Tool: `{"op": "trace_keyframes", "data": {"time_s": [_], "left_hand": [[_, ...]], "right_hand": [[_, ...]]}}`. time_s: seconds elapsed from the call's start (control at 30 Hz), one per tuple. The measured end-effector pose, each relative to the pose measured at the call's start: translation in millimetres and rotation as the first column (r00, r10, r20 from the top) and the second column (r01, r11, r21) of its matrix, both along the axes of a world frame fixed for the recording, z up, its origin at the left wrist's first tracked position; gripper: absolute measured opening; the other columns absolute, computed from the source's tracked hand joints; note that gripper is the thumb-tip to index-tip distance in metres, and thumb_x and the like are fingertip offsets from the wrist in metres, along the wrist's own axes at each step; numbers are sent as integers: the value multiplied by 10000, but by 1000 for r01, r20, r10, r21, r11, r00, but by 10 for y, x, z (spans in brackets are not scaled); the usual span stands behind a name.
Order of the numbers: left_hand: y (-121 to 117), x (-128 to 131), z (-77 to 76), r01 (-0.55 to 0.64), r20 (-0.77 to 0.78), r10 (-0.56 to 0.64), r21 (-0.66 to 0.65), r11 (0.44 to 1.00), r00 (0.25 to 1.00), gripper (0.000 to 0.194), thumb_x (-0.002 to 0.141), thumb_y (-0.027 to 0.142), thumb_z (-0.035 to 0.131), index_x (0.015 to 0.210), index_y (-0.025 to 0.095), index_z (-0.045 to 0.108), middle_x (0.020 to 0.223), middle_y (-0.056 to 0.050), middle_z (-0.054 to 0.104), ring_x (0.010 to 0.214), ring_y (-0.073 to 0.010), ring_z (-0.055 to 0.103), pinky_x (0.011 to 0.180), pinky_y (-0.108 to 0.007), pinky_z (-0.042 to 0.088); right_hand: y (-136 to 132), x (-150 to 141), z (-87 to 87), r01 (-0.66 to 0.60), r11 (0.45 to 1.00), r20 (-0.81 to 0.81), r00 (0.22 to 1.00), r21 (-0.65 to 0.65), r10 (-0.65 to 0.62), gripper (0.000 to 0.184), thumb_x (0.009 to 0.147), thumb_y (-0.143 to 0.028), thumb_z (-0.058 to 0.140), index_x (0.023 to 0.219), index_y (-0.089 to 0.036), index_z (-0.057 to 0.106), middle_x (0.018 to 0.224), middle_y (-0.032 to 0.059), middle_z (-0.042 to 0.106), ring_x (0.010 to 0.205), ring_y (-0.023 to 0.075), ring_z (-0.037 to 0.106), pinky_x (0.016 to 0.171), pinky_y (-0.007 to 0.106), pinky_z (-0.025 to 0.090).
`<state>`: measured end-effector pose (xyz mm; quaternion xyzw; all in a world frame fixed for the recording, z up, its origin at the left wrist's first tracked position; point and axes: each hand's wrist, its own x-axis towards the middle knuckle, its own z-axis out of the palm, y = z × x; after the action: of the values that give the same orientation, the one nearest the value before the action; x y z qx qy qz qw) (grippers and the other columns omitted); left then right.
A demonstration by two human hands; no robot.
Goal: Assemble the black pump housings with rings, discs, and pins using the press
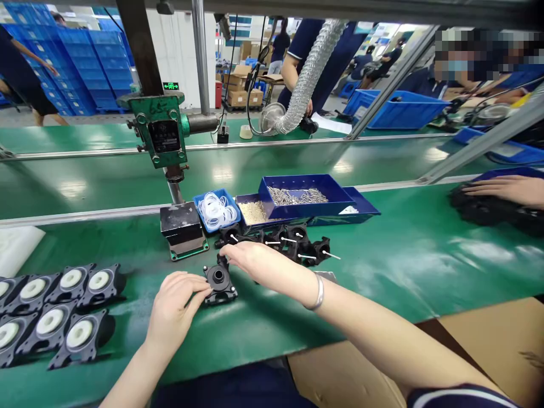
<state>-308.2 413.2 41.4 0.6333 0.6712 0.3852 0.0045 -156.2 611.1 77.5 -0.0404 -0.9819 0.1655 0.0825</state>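
Note:
A black plastic housing (218, 276) with a round central opening and small silvery screws at its corners lies on the green work surface before me. My left hand (178, 303) grips its left edge between thumb and fingers. My right hand (249, 258) reaches across from the right, its fingertips curled onto the spout at the housing's far end; its thumb is mostly hidden. Just behind the right hand sits a cluster of similar black parts (312, 252) with thin white sticks poking out of them.
Several black plates with white rings (79, 333) stand at left. A green press (164, 133) rises over a black block (181, 221). Behind are a blue tray of white rings (216, 211) and a blue bin of screws (306, 195). A co-worker's hand (510, 190) rests on black parts at right.

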Motion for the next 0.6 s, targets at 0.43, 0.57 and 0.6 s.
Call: {"op": "trace_keyframes", "data": {"time_s": [0.43, 0.57, 0.6], "left_hand": [[-25, -14, -28, 90, -163, -98, -54, 994, 982, 102, 947, 139, 627, 983, 234, 631, 937, 22, 759, 936, -151, 711, 1026, -385, 400], [-93, -22, -93, 116, -226, -124, -49, 992, 966, 193, 953, 160, 627, 1131, 234, 608, 1053, -17, 736, 1017, -170, 685, 1084, -410, 373], [-111, -28, -112, 86, -219, -95, -48, 995, 971, 278, 946, 204, 648, 1215, 231, 582, 1120, -47, 717, 1063, -189, 670, 1082, -415, 390]], "right_hand": [[40, -88, 256, -75, 991, 96, 993, 109, 64, 237, 984, -203, 597, 1205, -128, 557, 959, 95, 703, 844, 221, 676, 692, 301, 492], [42, 99, 115, 12, 999, -29, 999, -50, -14, 279, 1019, -214, 530, 1292, -160, 528, 1075, 108, 698, 965, 234, 682, 813, 359, 556], [20, 142, 54, 26, 997, -47, 998, -67, -29, 295, 1021, -207, 520, 1313, -166, 522, 1100, 111, 693, 988, 238, 680, 838, 375, 565]]}}
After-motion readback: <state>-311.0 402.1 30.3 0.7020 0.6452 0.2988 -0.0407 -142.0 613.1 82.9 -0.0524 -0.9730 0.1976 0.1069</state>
